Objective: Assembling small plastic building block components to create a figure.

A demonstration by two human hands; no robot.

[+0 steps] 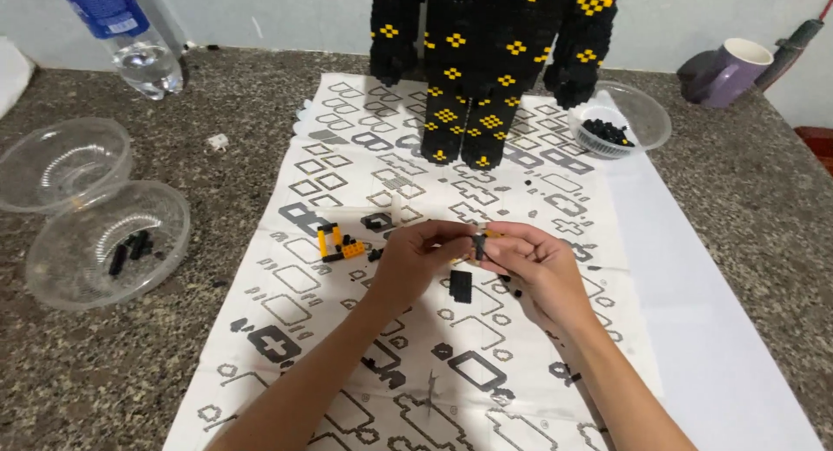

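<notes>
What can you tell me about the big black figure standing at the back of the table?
The big black figure is built from tiny black blocks with yellow diamond-shaped spots. Only its body, two arms and two legs show; the top is cut off. It stands upright on the printed instruction sheet, its arm close by a clear bowl of black pieces.

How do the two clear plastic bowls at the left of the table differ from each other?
The nearer bowl holds a few small black bricks; the farther bowl looks empty. The nearer bowl overlaps the farther bowl's front rim. The nearer one also appears slightly larger. Both are clear, round plastic, resting upright on the speckled stone table.
</notes>
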